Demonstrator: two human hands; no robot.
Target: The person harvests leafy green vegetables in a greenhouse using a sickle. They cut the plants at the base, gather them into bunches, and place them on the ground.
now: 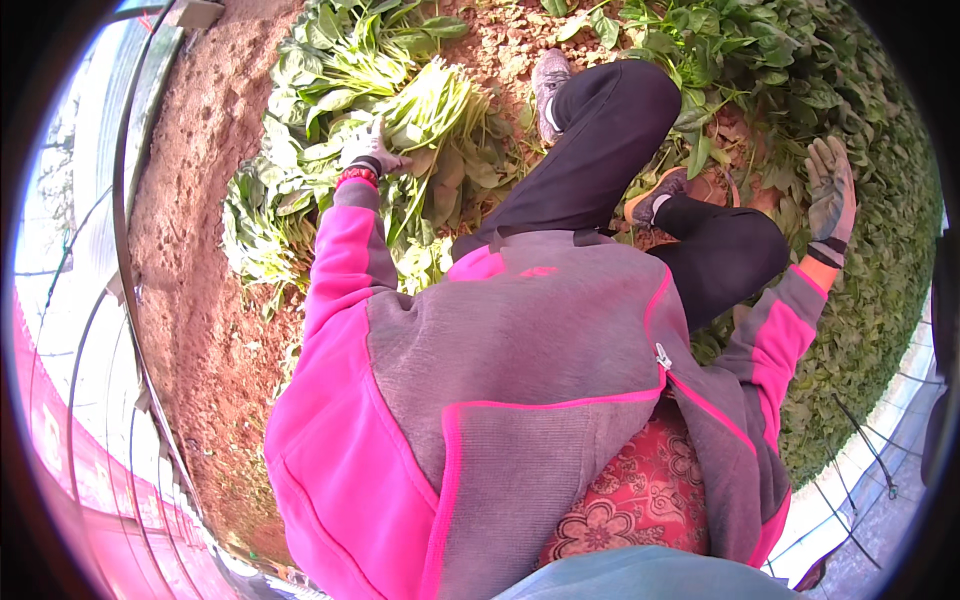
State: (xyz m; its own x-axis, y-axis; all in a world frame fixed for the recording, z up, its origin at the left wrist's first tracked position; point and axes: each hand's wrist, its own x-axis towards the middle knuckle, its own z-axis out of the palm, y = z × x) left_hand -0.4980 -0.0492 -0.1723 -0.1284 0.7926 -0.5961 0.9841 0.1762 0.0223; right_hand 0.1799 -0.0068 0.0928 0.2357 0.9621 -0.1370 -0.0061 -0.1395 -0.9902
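My left hand (379, 155), in a light work glove, rests on harvested leafy greens that look like spinach (300, 169), its fingers spread and gripping nothing that I can see. Just beyond it lies a thick bunch with pale stems (435, 105) facing my legs. Out to the right, my gloved right hand (831, 191) is raised palm up, the fingers extended and nothing in them. Dark stains mark that palm. Beside and below it grows a dense bed of the same leafy plants (877, 300).
My bent legs (577, 142) and shoes (553, 90) take up the middle, between the pile and the standing plants. Bare reddish soil (202, 225) runs along the left. A curved frame pole (124, 195) and clear plastic sheeting (82, 225) edge that side.
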